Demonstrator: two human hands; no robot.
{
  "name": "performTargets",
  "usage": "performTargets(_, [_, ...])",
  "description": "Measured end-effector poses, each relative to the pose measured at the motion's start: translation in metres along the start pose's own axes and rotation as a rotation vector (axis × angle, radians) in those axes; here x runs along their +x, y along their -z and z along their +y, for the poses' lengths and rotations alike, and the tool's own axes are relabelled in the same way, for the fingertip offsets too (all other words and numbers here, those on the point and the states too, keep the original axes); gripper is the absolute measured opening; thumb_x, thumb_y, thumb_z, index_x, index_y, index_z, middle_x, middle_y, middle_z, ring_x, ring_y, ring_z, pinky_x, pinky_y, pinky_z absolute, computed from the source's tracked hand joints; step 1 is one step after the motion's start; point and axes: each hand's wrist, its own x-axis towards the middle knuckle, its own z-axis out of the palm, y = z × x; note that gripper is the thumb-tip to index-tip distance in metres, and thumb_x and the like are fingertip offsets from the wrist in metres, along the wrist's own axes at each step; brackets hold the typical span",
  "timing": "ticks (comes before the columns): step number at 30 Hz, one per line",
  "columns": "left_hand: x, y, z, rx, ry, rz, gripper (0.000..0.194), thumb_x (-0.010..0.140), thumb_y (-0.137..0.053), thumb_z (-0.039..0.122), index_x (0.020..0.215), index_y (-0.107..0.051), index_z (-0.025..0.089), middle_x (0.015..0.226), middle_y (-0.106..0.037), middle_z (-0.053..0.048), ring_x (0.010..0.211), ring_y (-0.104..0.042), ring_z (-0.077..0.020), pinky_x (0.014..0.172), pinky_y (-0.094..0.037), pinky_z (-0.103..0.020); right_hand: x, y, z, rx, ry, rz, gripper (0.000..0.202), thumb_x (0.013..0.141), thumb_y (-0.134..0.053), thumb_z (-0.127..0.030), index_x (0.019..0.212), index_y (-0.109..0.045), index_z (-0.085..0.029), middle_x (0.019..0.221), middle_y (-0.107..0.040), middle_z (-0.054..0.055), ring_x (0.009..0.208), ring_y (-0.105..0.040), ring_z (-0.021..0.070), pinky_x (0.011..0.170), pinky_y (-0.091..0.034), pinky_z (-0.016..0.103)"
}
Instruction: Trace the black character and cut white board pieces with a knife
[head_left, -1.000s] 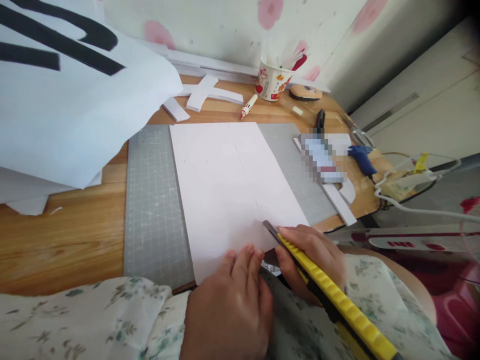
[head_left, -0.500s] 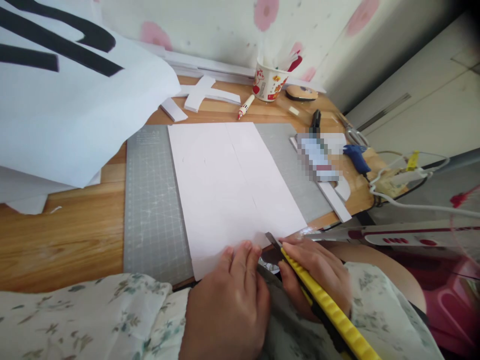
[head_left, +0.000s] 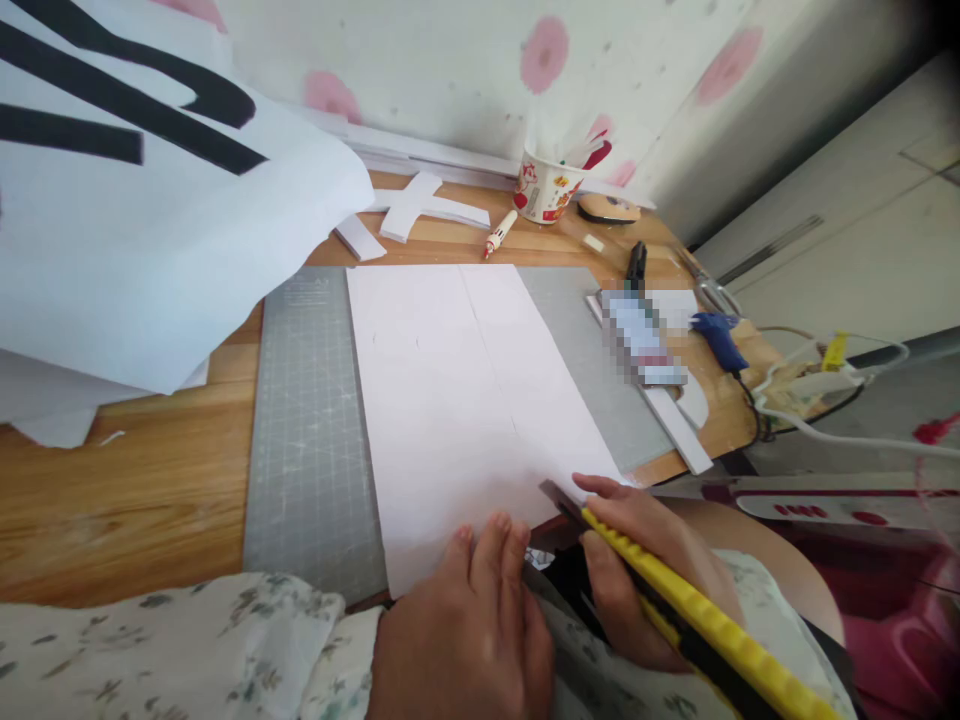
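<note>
A white board (head_left: 442,420) with thin lines marked on it lies across the grey cutting mat (head_left: 307,450). My left hand (head_left: 472,620) rests flat on the board's near edge, its fingers stretched out side by side. In my right hand (head_left: 637,570) is a yellow and black utility knife (head_left: 675,600), gripped along its body. Its blade is out, with the tip over the near right part of the board. Whether the tip touches the surface I cannot tell.
A large printed sheet (head_left: 150,250) hangs over the left side. Behind the mat are cut white strips (head_left: 412,205), a marker (head_left: 500,234) and a paper cup (head_left: 547,190). To the right lie a blurred phone (head_left: 641,335), a blue glue gun (head_left: 720,340) and cables (head_left: 840,435).
The view has tilted, so the table appears slightly lower. My right hand and the knife have shifted a little right and toward me. My left hand stays on the board.
</note>
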Motion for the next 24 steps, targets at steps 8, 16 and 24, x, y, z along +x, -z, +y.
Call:
performTargets(8, [0.003,0.0,-0.009,0.045,-0.12,0.094,0.022,0.09,-0.06,0.018,0.107,-0.071,0.009,0.12,-0.074,-0.023,0.11,-0.072,-0.0316,0.089,-0.061,-0.042,0.036,-0.026,0.003,-0.065,-0.084,-0.054,0.013,0.086,-0.067,-0.019,0.099,-0.069,-0.021,0.081,-0.077,0.001,0.066,-0.074,0.0155,0.065,-0.063,0.025])
performTargets(16, [-0.003,-0.009,-0.011,-0.002,-0.134,0.084,0.024,0.087,-0.067,0.015,0.111,-0.071,0.014,0.12,-0.075,-0.018,0.106,-0.072,-0.0286,0.089,-0.061,-0.04,0.041,-0.037,0.003,-0.125,-0.086,-0.086,0.012,0.086,-0.069,-0.023,0.097,-0.07,-0.019,0.08,-0.079,0.003,0.067,-0.077,0.0172,0.065,-0.065,0.024])
performTargets(24, [-0.004,-0.008,-0.01,-0.008,-0.119,0.057,0.026,0.087,-0.066,0.016,0.112,-0.071,0.015,0.122,-0.075,-0.017,0.11,-0.071,-0.0288,0.086,-0.062,-0.039,0.038,-0.036,0.003,-0.158,-0.101,-0.099,0.014,0.088,-0.067,-0.026,0.096,-0.071,-0.017,0.08,-0.08,0.004,0.069,-0.077,0.0169,0.069,-0.064,0.021])
